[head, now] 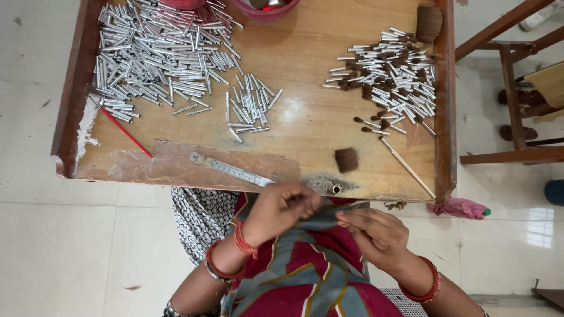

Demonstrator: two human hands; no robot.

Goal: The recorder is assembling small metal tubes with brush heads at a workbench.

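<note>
Looking left to right: big heap of silver metal tubes [158, 53] upper left on the wooden tray table [305, 70], then a smaller tube pile [249, 108]. Lower center, the left hand [279, 208] is curled nearly closed, pinching something tiny I can't make out; right hand [373, 232] is half-curled, fingertips meeting it. Upper right, tubes stuffed with brown bristles [388, 79]. Red bowl [265, 7] up top, contents unclear.
</note>
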